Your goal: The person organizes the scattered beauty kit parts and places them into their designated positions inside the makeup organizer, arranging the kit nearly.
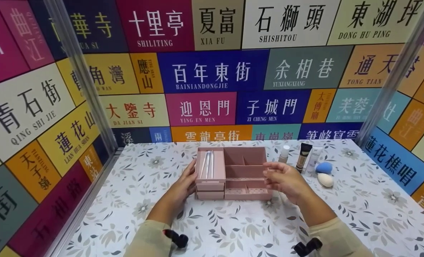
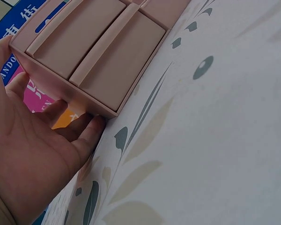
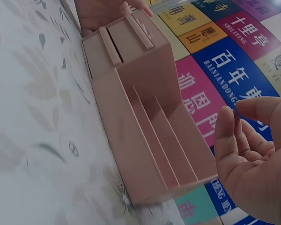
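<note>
A pink desktop organizer (image 1: 245, 173) stands on the table, with two small drawers (image 2: 114, 56) on its left side and divided compartments (image 3: 164, 136) on its right. Several slim white sticks (image 1: 207, 165) lie in the tray on top of the drawers. My left hand (image 1: 184, 180) rests along the organizer's left side, its fingertips (image 2: 96, 124) at the lower back edge. Beside the right end is my right hand (image 1: 287, 178), fingers loosely bent. In the right wrist view this hand (image 3: 260, 164) holds nothing and is apart from the organizer.
Right of the organizer stand a small bottle with a white cap (image 1: 286, 148), a black and gold tube (image 1: 303, 157) and a white tube (image 1: 313, 160). A blue sponge (image 1: 324, 167) and a cream sponge (image 1: 325, 180) lie beside them. Sign-covered walls (image 1: 212, 75) enclose the leaf-patterned table (image 1: 226, 228).
</note>
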`<state>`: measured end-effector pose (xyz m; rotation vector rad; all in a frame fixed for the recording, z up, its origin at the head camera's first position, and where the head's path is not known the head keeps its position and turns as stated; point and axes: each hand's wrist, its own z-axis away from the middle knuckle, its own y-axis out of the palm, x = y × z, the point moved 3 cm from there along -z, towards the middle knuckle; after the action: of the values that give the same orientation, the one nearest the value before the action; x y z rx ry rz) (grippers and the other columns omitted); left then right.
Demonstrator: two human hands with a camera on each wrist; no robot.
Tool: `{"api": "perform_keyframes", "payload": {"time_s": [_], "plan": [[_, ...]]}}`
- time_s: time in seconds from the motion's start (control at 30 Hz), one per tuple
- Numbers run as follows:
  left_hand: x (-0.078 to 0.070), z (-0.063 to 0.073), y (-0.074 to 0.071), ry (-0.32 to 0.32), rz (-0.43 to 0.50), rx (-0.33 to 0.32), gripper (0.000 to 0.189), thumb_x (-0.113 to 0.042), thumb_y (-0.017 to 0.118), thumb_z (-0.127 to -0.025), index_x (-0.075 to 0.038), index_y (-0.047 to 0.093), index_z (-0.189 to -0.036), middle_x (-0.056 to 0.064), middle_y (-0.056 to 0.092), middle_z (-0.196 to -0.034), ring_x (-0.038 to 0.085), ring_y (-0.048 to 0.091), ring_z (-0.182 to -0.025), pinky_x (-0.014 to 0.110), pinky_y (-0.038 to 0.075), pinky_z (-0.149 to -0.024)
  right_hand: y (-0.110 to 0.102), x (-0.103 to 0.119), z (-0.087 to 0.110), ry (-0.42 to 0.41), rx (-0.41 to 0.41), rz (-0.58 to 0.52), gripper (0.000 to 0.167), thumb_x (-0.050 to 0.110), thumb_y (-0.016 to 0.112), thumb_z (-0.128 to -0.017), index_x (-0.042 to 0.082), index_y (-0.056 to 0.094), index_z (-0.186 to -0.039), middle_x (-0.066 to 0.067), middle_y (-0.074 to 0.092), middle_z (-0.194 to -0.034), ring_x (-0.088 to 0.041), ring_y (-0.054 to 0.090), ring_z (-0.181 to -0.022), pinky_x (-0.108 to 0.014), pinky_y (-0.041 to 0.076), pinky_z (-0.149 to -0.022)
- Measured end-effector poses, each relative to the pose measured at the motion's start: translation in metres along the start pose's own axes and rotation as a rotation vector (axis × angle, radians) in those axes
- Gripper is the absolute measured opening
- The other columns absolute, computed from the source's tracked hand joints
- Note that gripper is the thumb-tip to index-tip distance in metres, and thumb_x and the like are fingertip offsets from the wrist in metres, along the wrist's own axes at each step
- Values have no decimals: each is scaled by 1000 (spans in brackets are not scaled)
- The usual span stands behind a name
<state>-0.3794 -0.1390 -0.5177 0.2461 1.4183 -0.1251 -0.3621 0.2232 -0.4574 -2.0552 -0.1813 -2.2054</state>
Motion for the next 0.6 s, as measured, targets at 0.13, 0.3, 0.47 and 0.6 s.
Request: {"api": "perform_keyframes", "payload": {"time_s": [0.13,0.3,0.47,0.6], "plan": [[0,0,0,-15,4,-7,56,-57,58,-106,-67,34,-156,-14,21,-179,20,37,-161,49,29,-134,-14,-3,4,11,-5,15,43,11,71,-103,2,59,-143,1,72,-97,-14,73,-83,-27,66,-77],[0,1,0,-15,19,-2,57,-56,59,-106,-66,34,-156,-13,21,-178,20,37,-161,48,30,-134,-30,-7,7,19,-22,23,39,11,70,-103,3,61,-140,2,73,-99,-13,72,-83,-25,65,-77],[0,1,0,-12,16,-2,57,-57,59,-105,-66,34,-156,-12,21,-179,21,37,-161,49,29,-134,-45,-12,7,30,-52,24,35,10,69,-103,4,63,-138,3,70,-98,-13,72,-83,-25,65,-77],[0,2,1,10,18,11,59,-55,58,-107,-63,32,-159,-9,20,-179,23,37,-161,49,29,-134,-52,-16,5,48,-65,25,44,12,70,-104,2,57,-145,2,70,-101,-13,72,-84,-25,65,-78]]}}
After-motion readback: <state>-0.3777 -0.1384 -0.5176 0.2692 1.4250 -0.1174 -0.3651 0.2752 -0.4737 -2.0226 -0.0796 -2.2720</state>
